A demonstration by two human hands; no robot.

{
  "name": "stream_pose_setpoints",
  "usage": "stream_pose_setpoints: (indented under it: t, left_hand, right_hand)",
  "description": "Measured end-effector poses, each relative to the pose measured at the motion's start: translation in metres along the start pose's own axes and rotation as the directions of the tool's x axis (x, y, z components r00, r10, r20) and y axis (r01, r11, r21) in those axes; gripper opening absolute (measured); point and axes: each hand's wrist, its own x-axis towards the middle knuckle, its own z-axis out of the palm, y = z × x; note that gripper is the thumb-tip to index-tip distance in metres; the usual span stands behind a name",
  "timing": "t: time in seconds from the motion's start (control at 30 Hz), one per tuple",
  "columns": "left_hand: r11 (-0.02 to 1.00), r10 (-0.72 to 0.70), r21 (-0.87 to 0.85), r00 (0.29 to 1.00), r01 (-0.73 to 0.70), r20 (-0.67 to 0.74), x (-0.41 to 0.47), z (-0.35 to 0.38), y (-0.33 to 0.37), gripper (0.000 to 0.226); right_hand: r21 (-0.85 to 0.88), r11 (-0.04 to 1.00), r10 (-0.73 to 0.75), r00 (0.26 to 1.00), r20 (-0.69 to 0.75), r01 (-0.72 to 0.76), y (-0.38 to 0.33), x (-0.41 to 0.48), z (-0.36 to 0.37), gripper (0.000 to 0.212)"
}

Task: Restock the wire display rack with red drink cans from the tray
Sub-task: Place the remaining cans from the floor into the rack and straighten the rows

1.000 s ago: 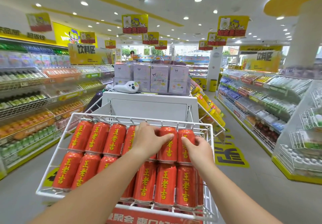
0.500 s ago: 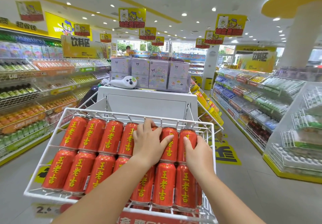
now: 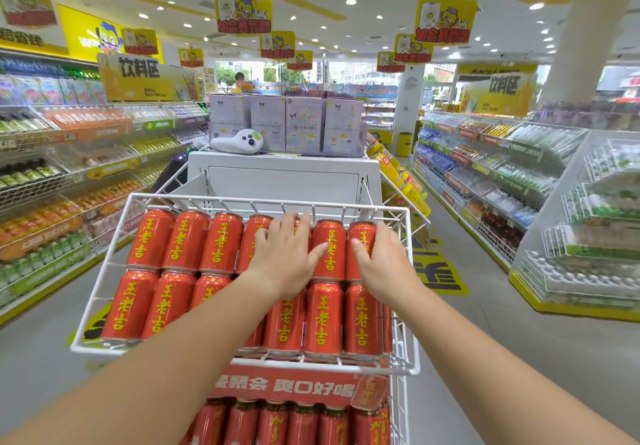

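On the top wire shelf [image 3: 313, 369] of the wire display rack, red drink cans [image 3: 187, 242] were laid on their sides in two rows, a back row and a front row. Each long axis ran away from the person and the labels faced up.

The left hand [image 3: 287, 259] was laid flat on the back row. Its fingers [image 3: 294, 224] were held straight and spread toward the shelf's far rim, nothing was pinched, and its thumb was stretched across onto the neighbouring can to the right. The right hand [image 3: 379, 261] was set on the end can [image 3: 362, 236] at the right of the back row, just inside the side wires. The thumb was placed on the can's inner flank and the fingers were bent over its outer flank. Whether that can was gripped or only pressed could not be told.

The end can lay directly under the right hand, so any lift or nudge would be made along its length. The gap beside the side wires was judged tight.

More red cans [image 3: 277, 422] were held on a lower tier, beneath a red banner [image 3: 287, 387]. No separate tray could be made out. A white cabinet [image 3: 284, 181] stood behind the rack, with purple boxes [image 3: 304, 125] stacked on top of it.
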Motion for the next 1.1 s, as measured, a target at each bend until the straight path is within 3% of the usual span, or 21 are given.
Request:
stream_pose_setpoints:
  t: [0.2,0.33,0.6,0.8,1.1]
  left_hand:
    - [0.999,0.043,0.018,0.998,-0.044,0.053,-0.033,-0.017,-0.019,0.077]
    - [0.991,0.096,0.088,0.991,-0.105,0.096,-0.066,-0.024,-0.028,0.089]
    - [0.962,0.246,0.083,0.959,-0.259,0.142,-0.135,-0.018,-0.062,0.095]
    - [0.936,0.340,0.039,0.926,-0.350,0.165,-0.189,0.004,-0.088,0.082]
    - [0.911,0.405,-0.033,0.879,-0.410,0.250,-0.273,0.090,-0.095,0.080]
  right_hand:
    - [-0.355,0.885,-0.249,0.950,0.186,0.302,-0.007,-0.035,-0.013,0.078]
    - [-0.503,0.786,-0.300,0.933,0.199,0.360,-0.014,-0.062,-0.006,0.091]
    - [-0.578,0.768,-0.237,0.961,0.145,0.277,-0.040,-0.136,0.019,0.079]
    - [-0.602,0.775,-0.156,0.982,0.109,0.190,-0.044,-0.200,0.044,0.079]
    - [-0.661,0.744,-0.002,0.989,0.145,0.098,0.019,-0.308,0.080,0.073]
